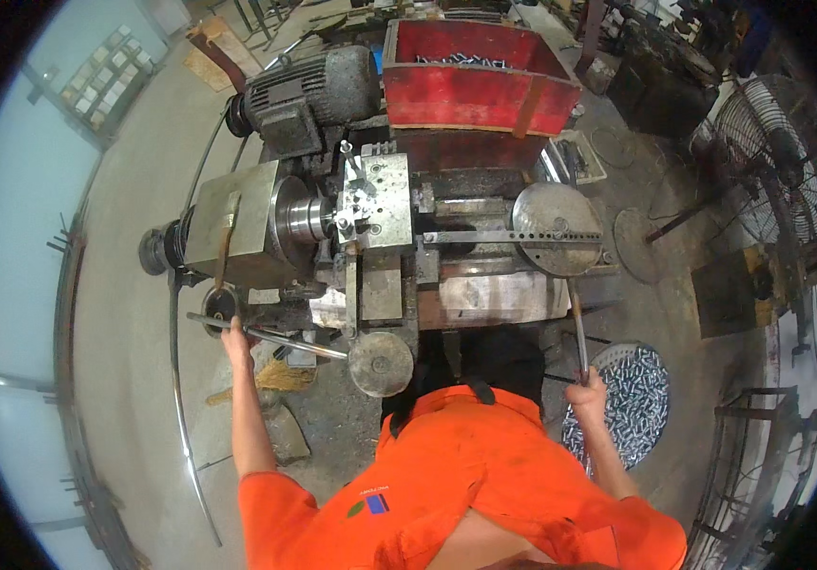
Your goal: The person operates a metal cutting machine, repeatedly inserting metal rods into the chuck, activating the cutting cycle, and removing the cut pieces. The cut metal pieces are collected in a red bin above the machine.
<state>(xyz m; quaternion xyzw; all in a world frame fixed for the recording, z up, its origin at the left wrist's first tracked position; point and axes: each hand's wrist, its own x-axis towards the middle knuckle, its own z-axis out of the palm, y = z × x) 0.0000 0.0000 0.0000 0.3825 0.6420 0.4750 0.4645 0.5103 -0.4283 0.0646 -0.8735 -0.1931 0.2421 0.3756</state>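
My left hand (235, 342) is closed around a long metal lever (294, 344), near its outer end. That lever runs to a round metal disc (381, 364) at the front of a lathe-like machine. On the other side, my right hand (587, 394) grips a second lever handle (579, 332), which hangs down from a larger disc (557, 226). A flat bar with a row of holes (484, 237) links this disc to the carriage. Between them sits the tool block (377, 199), close against the spindle chuck (306, 218). Any workpiece there is too small to make out.
An electric motor (311, 90) and a red bin (475, 100) holding small metal parts stand behind the machine. Beside my right hand is a round basket (651, 356) full of shiny metal pieces. A fan (765, 157) stands at right; a straw broom (285, 376) lies at left.
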